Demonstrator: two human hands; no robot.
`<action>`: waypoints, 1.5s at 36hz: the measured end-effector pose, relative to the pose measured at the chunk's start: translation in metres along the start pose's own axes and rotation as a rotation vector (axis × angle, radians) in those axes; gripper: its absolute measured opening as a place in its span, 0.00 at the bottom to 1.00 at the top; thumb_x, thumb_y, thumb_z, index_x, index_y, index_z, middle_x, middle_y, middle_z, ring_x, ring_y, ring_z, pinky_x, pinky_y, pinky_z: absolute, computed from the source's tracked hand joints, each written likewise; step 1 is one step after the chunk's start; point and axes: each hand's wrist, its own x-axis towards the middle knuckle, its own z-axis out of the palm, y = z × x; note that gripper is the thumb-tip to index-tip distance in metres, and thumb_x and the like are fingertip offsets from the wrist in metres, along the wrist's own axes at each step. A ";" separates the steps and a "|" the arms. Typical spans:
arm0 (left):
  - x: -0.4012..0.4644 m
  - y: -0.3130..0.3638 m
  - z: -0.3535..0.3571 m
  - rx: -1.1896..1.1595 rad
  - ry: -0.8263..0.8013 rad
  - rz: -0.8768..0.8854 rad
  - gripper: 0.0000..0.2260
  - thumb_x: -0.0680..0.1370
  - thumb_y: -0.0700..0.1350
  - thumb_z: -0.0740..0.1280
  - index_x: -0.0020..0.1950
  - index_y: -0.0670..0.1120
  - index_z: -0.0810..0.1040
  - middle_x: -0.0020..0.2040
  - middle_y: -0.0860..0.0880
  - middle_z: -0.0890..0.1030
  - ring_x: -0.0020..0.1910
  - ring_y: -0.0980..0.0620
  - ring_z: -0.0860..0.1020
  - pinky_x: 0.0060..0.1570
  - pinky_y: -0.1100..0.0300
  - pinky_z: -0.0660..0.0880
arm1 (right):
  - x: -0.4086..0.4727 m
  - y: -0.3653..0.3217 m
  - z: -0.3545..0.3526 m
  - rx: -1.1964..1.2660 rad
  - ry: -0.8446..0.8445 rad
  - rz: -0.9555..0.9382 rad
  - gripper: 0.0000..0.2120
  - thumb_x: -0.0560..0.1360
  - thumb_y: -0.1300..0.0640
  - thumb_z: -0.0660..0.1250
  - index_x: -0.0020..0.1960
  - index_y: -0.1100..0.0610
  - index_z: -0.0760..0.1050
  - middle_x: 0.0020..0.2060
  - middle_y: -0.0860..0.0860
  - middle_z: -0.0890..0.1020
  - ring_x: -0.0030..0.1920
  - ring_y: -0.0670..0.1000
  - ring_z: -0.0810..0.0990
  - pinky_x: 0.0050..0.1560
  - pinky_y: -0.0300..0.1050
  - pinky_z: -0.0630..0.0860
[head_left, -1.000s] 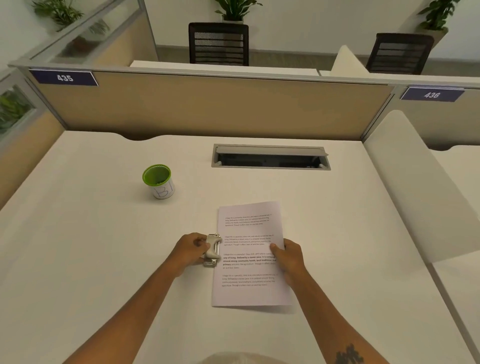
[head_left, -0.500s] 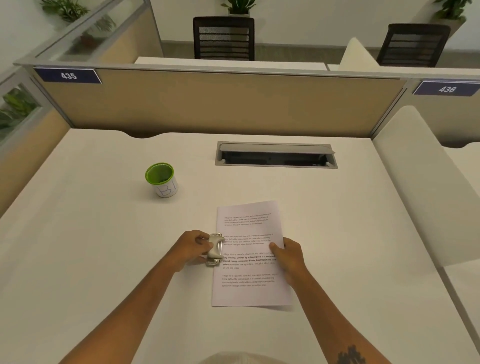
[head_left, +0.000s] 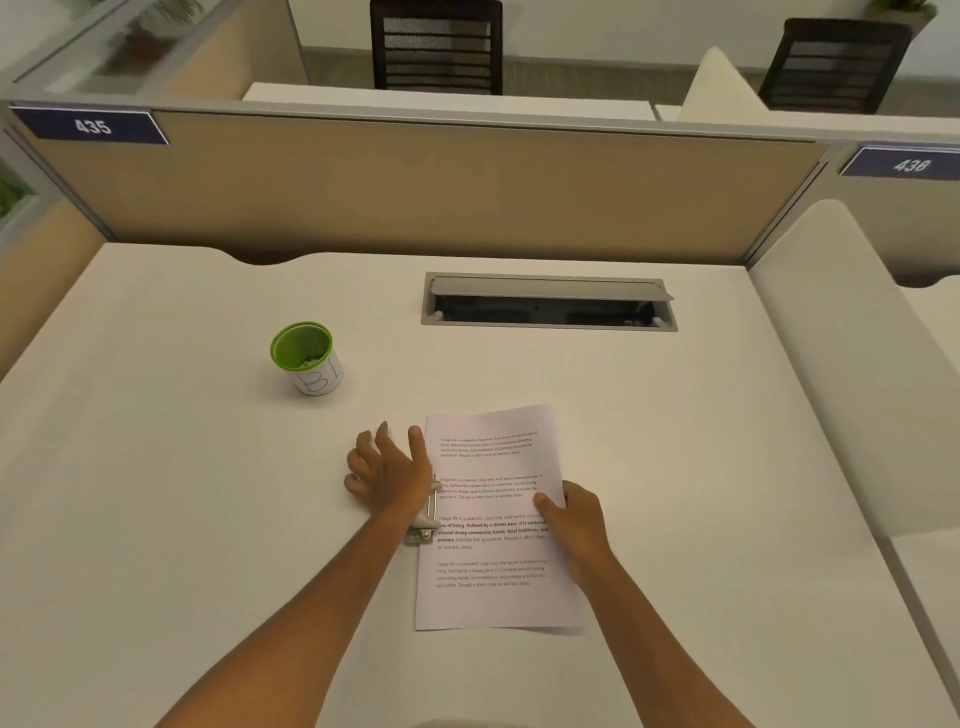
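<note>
A printed sheet of paper lies flat on the white desk. A small metal hole punch sits over the sheet's left edge, partly hidden under my left wrist. My left hand is above the punch with fingers spread and straight, its heel over the punch; whether it presses down I cannot tell. My right hand pinches the sheet's right edge, thumb on top of the paper.
A green-rimmed white cup marked "B1" stands on the desk to the far left. An open cable tray is set into the desk behind the paper. A beige partition closes the back; a white divider stands at right.
My left hand has let go of the punch and opened, fingers now spread forward over it. The right hand stays on the sheet's right edge. The camera has tilted down slightly.
</note>
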 end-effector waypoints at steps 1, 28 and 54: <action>0.000 -0.002 0.003 0.005 0.014 0.003 0.30 0.84 0.63 0.53 0.82 0.49 0.63 0.83 0.46 0.59 0.82 0.42 0.55 0.78 0.42 0.52 | 0.000 0.000 0.000 -0.003 -0.003 -0.001 0.05 0.82 0.60 0.68 0.54 0.56 0.83 0.49 0.51 0.89 0.46 0.53 0.88 0.44 0.46 0.84; 0.015 -0.031 0.032 0.211 0.215 0.131 0.31 0.83 0.61 0.51 0.84 0.49 0.59 0.85 0.42 0.56 0.86 0.41 0.47 0.80 0.30 0.43 | 0.009 -0.001 0.001 -0.073 -0.020 0.033 0.07 0.82 0.59 0.68 0.59 0.58 0.83 0.52 0.52 0.88 0.50 0.56 0.88 0.55 0.58 0.86; -0.007 -0.010 0.005 0.190 0.125 0.052 0.34 0.84 0.62 0.51 0.85 0.44 0.57 0.85 0.40 0.58 0.86 0.39 0.49 0.82 0.35 0.42 | 0.001 -0.005 0.006 -0.098 0.034 0.004 0.06 0.80 0.59 0.69 0.54 0.55 0.83 0.48 0.50 0.88 0.46 0.54 0.88 0.51 0.56 0.87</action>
